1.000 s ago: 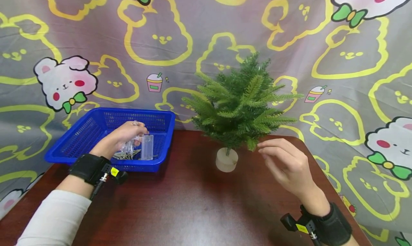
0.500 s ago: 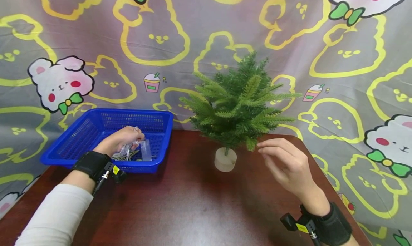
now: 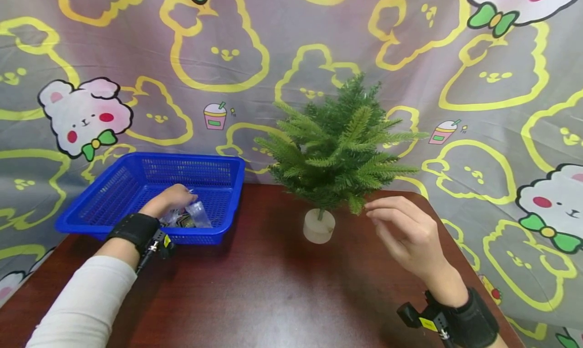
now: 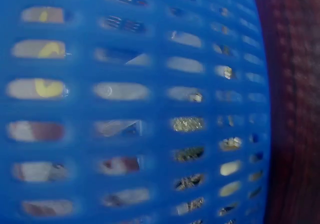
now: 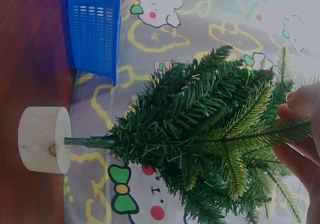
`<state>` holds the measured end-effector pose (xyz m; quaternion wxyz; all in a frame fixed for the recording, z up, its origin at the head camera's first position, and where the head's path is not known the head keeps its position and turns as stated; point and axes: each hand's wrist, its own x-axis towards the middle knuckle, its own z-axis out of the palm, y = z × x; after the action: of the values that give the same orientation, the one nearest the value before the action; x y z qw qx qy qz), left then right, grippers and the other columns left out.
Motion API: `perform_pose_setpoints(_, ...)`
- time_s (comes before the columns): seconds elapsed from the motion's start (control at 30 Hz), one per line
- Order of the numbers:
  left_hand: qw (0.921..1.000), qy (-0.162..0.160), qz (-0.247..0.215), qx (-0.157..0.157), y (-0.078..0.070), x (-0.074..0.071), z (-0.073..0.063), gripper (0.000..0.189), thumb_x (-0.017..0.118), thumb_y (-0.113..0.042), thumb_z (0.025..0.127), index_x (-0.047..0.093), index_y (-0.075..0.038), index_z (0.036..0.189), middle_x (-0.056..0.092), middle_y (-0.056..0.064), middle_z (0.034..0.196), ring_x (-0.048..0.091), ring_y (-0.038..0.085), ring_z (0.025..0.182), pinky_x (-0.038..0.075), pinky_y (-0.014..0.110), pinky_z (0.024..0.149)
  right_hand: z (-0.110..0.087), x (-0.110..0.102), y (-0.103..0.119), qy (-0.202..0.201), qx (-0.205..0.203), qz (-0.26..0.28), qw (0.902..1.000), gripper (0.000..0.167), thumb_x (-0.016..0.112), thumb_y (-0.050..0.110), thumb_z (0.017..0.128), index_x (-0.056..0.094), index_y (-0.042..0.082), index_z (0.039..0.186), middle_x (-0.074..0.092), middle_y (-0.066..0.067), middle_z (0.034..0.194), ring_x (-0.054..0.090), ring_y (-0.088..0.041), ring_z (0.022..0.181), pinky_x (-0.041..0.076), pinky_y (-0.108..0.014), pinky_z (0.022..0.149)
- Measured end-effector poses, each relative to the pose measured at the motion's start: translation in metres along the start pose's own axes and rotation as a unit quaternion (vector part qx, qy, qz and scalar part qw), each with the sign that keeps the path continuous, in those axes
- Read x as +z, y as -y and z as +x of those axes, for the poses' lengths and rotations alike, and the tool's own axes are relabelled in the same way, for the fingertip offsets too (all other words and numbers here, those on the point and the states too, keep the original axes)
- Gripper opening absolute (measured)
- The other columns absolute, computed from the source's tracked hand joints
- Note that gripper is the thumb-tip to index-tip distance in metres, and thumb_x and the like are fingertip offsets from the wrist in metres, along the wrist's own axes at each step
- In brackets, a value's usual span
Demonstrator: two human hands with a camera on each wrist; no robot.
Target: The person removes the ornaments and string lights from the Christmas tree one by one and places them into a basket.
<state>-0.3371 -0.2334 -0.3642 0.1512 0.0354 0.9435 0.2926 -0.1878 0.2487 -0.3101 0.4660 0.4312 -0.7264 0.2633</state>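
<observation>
My left hand [image 3: 175, 197] is down inside the blue basket [image 3: 234, 201], gripping a clear plastic piece [image 3: 199, 215] that leans at a slant; its fingertips are mostly hidden. Beneath it lie crinkled clear wrapping and small dark-and-gold items [image 3: 184, 220], too small to make out. In the left wrist view, the basket's slotted wall [image 4: 160, 109] blocks the hand. My right hand [image 3: 407, 231] is at the lower right of a small artificial Christmas tree [image 3: 341, 150]. In the right wrist view, its thumb and fingers pinch a branch tip [image 5: 295, 130].
The tree stands upright on a round pale wooden base [image 3: 319, 226] on the dark red-brown table [image 3: 273, 292]. A grey patterned cloth [image 3: 255, 34] hangs right behind the table. The basket stands to the left of the tree.
My left hand has sunk lower into the basket, and the clear plastic piece has gone from upright to slanted. My right hand has stayed at the branch.
</observation>
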Motion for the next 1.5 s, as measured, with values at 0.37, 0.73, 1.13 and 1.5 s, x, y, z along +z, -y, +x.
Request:
perform_pose_setpoints(0.37,0.9961,0.048,0.073,0.015,0.005,0.001,0.002,0.046,0.042,-0.018,0.101,0.054,0.023,0.118,0.057,0.034,0.113,0.056,0.035,0.098,0.049,0.047,0.088,-0.001,-0.002,0.0,-0.001,0.001,-0.001,1.0,0.022,0.062,0.018,0.097,0.074,0.001,0.088,0.072,-0.014,0.094,0.066,-0.02,0.09,0.046,-0.015,0.093)
perform_pose_setpoints(0.73,0.9956,0.089,0.022,0.022,0.014,0.004,0.003,0.041,0.052,-0.019,0.098,0.044,-0.016,0.058,0.039,-0.006,0.059,0.04,0.009,0.055,0.038,0.026,0.057,0.001,-0.001,0.003,-0.002,0.0,-0.004,1.0,0.027,0.06,0.021,0.099,0.073,0.001,0.087,0.072,-0.014,0.092,0.066,-0.021,0.089,0.046,-0.015,0.094)
perform_pose_setpoints(1.13,0.9952,0.033,0.089,0.024,0.004,-0.006,-0.004,0.062,0.06,-0.032,0.094,0.045,0.019,0.125,0.047,0.042,0.129,0.051,0.05,0.116,0.046,0.053,0.095,0.009,-0.002,0.001,0.01,0.001,-0.027,0.9996,0.031,0.058,0.026,0.1,0.073,0.0,0.093,0.072,-0.013,0.091,0.066,-0.024,0.087,0.045,-0.015,0.095)
perform_pose_setpoints(1.5,0.994,-0.026,0.101,0.031,-0.003,-0.025,-0.012,0.064,0.054,-0.033,0.099,0.038,0.015,0.138,0.038,0.042,0.14,0.044,0.056,0.124,0.041,0.061,0.1,0.024,-0.013,0.002,0.025,-0.011,-0.013,0.9995,0.036,0.061,0.031,0.098,0.073,-0.003,0.095,0.072,-0.016,0.094,0.065,-0.024,0.091,0.044,-0.015,0.099)
